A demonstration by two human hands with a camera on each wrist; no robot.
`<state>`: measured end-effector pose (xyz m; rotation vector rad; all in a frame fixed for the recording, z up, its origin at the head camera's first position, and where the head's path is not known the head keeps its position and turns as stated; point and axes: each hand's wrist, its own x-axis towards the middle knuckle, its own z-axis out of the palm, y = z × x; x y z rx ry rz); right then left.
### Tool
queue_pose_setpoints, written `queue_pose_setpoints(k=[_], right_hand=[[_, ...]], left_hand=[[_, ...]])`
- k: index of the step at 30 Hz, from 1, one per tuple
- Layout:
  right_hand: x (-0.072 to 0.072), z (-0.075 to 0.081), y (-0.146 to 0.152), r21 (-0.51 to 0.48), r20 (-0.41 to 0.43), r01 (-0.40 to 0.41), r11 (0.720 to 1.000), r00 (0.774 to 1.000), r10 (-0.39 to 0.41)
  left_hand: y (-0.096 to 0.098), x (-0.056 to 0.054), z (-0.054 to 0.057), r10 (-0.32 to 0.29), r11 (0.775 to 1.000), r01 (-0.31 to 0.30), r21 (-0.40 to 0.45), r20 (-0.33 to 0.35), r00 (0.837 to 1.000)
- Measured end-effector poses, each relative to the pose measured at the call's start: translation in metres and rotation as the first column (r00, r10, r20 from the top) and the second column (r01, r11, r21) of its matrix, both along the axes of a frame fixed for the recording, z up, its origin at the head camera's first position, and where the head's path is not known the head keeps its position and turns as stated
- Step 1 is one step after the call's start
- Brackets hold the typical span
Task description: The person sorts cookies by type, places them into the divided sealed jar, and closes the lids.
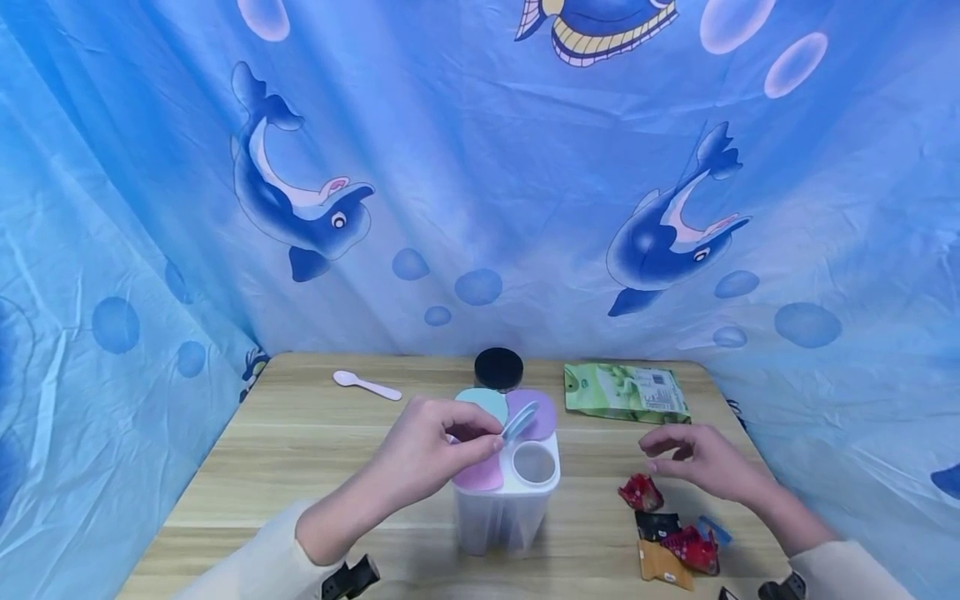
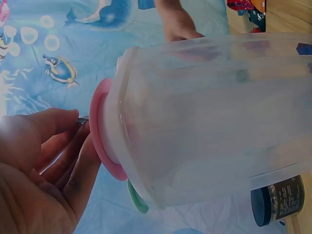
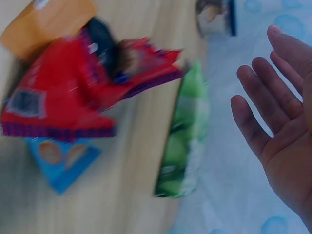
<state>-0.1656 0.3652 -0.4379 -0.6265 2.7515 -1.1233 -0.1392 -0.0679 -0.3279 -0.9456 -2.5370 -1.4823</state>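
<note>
A translucent container (image 1: 491, 521) stands on the table with a white top. Pink (image 1: 480, 477), teal (image 1: 483, 402) and purple lids (image 1: 542, 408) cover three of its openings; the front right opening (image 1: 534, 465) is uncovered. My left hand (image 1: 431, 442) pinches a pale blue lid (image 1: 520, 421) by its edge, tilted up over the container's top. In the left wrist view, the pink lid hides most of that piece. My right hand (image 1: 701, 460) hovers with relaxed fingers above a red snack packet (image 1: 641, 492), apart from it. The right wrist view shows its palm holding nothing.
Nearer me on the right lie an orange packet (image 1: 663, 567), a black packet (image 1: 657, 526), another red packet (image 1: 696, 550) and a blue one (image 1: 714, 530). A green pouch (image 1: 626, 392), a black-lidded jar (image 1: 498, 368) and a white spoon (image 1: 367, 385) lie further back.
</note>
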Motion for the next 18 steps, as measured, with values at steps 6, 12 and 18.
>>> queue_pose_setpoints(k=[6, 12, 18], right_hand=[[-0.006, -0.024, 0.010, -0.007, 0.062, -0.010, 1.000, 0.998, 0.010], [-0.009, -0.039, 0.015, -0.001, 0.104, -0.024, 1.000, 0.994, 0.024], [-0.010, -0.051, 0.017, -0.021, 0.135, -0.033, 0.999, 0.990, 0.036]], left_hand=[[-0.001, 0.001, 0.001, 0.004, 1.000, -0.004, 0.000, 0.002, 1.000], [-0.001, 0.002, 0.002, 0.016, 1.000, -0.016, -0.002, 0.018, 1.000], [-0.002, 0.002, 0.000, 0.006, 1.000, -0.006, 0.001, 0.008, 1.000]])
